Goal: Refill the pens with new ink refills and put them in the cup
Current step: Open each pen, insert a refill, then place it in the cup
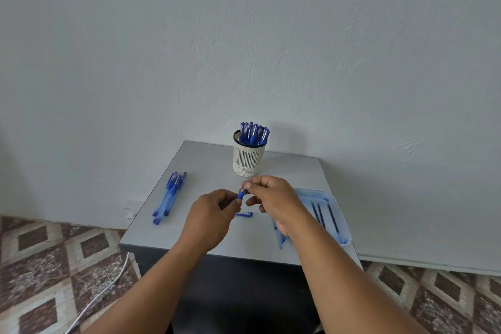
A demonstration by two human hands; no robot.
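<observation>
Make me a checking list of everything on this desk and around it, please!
Surface: grey table, top bare in the middle.
Job's things: white cup at the back, full of blue pens; pile of pens lying at left; clear tray at right holding dark refills; pen held between both hands.
Clutter: small blue cap on the table; blue pieces beside the tray, partly hidden.
Hands: left hand grips the pen's lower end; right hand pinches its tip.
Cables: white cable on the floor at left.
Surroundings: white wall, patterned floor tiles.
</observation>
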